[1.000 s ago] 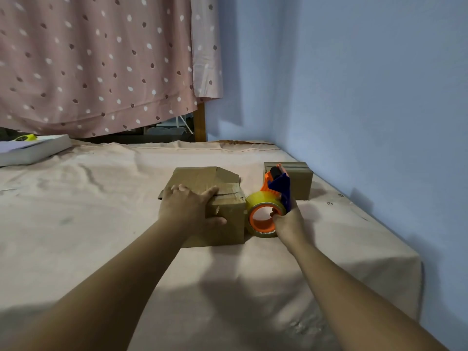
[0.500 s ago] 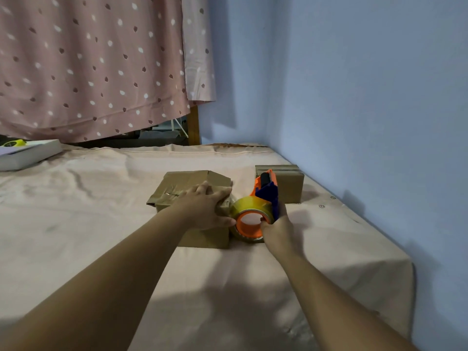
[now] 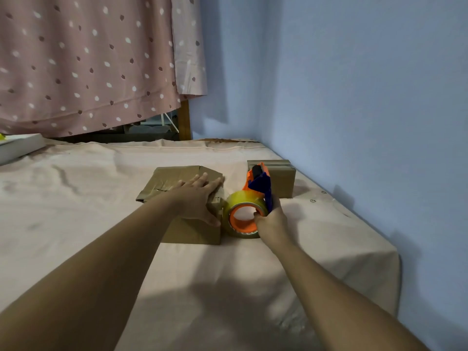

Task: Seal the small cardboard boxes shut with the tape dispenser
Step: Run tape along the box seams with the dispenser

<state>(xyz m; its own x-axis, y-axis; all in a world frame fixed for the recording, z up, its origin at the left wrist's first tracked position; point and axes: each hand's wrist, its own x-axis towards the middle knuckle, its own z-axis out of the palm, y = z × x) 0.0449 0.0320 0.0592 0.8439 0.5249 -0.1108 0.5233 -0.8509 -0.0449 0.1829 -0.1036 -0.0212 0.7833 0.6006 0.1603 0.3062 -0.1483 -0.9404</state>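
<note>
Cardboard box point(image 3: 174, 179) sat at the middle of the head view on a pinkish cloth point(image 3: 101, 198), its top flaps down. The left hand point(image 3: 200, 196) lay flat on top, fingers straight and spread, thumb over the near edge. The tape dispenser point(image 3: 240, 201) stood just right of it, touching the box's right side; the right hand point(image 3: 272, 221) curled round its handle. A 2nd box point(image 3: 283, 181) stood behind the dispenser by the blue wall point(image 3: 354, 97). A dotted curtain point(image 3: 88, 59) filled the upper left.
</note>
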